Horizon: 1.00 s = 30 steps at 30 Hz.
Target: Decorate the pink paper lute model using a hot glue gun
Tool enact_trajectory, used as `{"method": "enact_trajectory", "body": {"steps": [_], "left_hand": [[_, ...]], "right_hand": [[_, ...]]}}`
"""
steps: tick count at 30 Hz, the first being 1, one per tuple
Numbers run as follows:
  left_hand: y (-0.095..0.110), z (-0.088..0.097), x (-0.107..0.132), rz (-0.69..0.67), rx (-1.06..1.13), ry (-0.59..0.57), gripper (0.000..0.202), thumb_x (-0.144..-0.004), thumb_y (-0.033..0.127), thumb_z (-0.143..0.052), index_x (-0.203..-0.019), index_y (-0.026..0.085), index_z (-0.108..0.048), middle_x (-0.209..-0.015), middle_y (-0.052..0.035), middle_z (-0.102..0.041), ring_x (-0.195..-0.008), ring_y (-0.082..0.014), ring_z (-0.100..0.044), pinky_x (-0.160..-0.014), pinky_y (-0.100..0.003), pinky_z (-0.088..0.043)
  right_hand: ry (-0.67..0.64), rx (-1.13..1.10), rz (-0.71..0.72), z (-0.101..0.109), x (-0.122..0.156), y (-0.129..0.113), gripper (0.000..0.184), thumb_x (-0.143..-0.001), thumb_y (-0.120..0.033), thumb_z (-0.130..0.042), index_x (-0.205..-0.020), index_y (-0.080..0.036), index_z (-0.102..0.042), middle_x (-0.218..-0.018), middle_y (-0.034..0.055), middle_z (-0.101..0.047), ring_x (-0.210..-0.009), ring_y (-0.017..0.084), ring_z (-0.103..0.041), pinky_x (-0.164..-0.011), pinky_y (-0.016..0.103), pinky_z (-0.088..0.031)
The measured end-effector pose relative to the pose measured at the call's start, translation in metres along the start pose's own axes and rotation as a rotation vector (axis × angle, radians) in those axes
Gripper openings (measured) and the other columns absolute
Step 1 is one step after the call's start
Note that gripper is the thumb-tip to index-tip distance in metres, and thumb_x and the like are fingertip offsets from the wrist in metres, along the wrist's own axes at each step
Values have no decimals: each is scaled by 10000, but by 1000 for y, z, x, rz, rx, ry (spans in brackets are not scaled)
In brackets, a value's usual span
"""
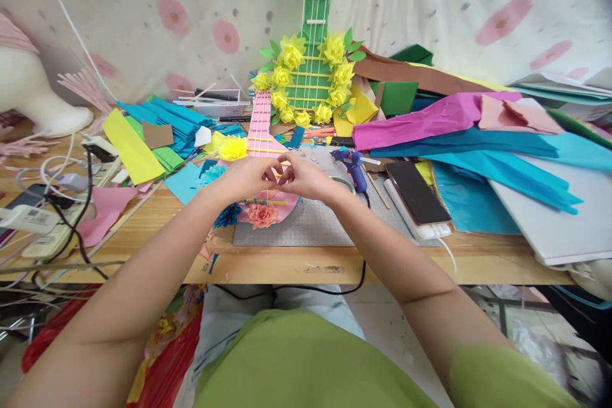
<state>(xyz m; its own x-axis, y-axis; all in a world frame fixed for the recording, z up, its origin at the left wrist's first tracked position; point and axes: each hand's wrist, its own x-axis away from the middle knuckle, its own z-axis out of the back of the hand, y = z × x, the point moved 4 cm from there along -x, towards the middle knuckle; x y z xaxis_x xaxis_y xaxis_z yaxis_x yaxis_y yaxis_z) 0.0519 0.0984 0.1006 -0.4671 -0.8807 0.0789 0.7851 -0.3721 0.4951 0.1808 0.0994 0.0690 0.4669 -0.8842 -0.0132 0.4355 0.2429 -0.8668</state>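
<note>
A pink paper guitar (261, 134) lies on the grey cutting mat (315, 223), with a salmon paper rose (262, 215), a blue flower (228, 214) and a yellow flower (233, 148) at its body. Both hands meet above the pink body. My left hand (251, 177) and my right hand (306, 180) have their fingers curled and pinched together at one spot. What they pinch is too small to make out. A green paper guitar (315, 32) ringed with yellow flowers stands behind.
A blue glue gun (352, 164) and a phone (417, 192) lie right of the hands. Coloured crepe paper (459, 118) is piled at the right, blue and yellow sheets (157, 124) at the left. A power strip (29, 220) with cables sits far left.
</note>
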Motion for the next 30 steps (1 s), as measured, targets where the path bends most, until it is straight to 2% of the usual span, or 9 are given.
{"method": "enact_trajectory", "body": {"steps": [7, 13, 17, 21, 22, 24, 27, 28, 30], "left_hand": [[-7, -6, 3, -19, 126, 9, 331, -705, 328, -591, -1016, 219, -565, -885, -30, -703, -758, -177, -635, -644, -270, -428], [-12, -9, 4, -34, 190, 35, 296, -688, 222, -562, -979, 224, -510, -816, -11, -702, -747, -173, -638, -640, -271, -428], [-9, -10, 3, -12, 152, 25, 316, -681, 220, -565, -989, 231, -498, -820, -15, -701, -759, -183, -639, -649, -279, -438], [-8, -7, 1, -5, 152, 32, 332, -688, 249, -581, -1010, 230, -502, -833, -13, -693, -767, -179, -633, -681, -287, -454], [-11, -3, 0, 8, 160, 66, 330, -694, 264, -583, -1013, 228, -505, -845, -15, -689, -769, -175, -628, -694, -289, -458], [-26, 13, -1, 67, 175, 221, 303, -713, 308, -582, -995, 219, -515, -905, -28, -677, -803, -169, -617, -736, -295, -465], [-66, 47, 5, 262, 179, 624, 268, -735, 392, -573, -916, 201, -527, -997, -62, -640, -935, -194, -594, -840, -321, -455], [-80, 56, 9, 345, 189, 722, 293, -737, 421, -572, -919, 197, -523, -1013, -75, -630, -960, -212, -587, -859, -343, -451], [-105, 66, 17, 503, 220, 797, 364, -723, 471, -590, -942, 190, -515, -1025, -103, -616, -983, -255, -584, -862, -397, -451]], "right_hand": [[72, -127, -93, 2, -1, 11, 423, -621, -111, -682, -970, -219, -470, -623, -53, -641, -647, 162, -637, -618, 271, -449], [52, -235, -113, 3, 4, 13, 399, -615, -137, -701, -933, -214, -472, -643, -41, -645, -660, 155, -637, -633, 278, -467], [30, -186, -53, 3, 3, 9, 372, -627, -185, -704, -932, -219, -493, -689, -32, -658, -695, 158, -642, -628, 273, -466], [53, -195, -68, 5, -4, 11, 315, -621, -142, -672, -885, -215, -517, -621, -50, -629, -621, 140, -619, -588, 254, -443], [78, -241, -80, 7, -5, 13, 301, -618, -137, -665, -871, -213, -520, -612, -51, -624, -615, 137, -616, -592, 253, -443], [155, -379, -114, 13, -8, 20, 280, -608, -148, -663, -843, -207, -523, -619, -46, -628, -635, 134, -624, -636, 262, -452], [293, -577, -163, 24, -9, 33, 298, -564, -205, -690, -809, -199, -520, -655, -31, -645, -706, 142, -640, -734, 290, -455], [336, -623, -177, 27, -9, 37, 322, -541, -228, -703, -803, -199, -519, -666, -29, -647, -726, 146, -640, -752, 296, -450], [409, -697, -213, 30, -7, 42, 369, -502, -276, -721, -799, -202, -515, -695, -27, -647, -772, 153, -633, -760, 301, -442]]}}
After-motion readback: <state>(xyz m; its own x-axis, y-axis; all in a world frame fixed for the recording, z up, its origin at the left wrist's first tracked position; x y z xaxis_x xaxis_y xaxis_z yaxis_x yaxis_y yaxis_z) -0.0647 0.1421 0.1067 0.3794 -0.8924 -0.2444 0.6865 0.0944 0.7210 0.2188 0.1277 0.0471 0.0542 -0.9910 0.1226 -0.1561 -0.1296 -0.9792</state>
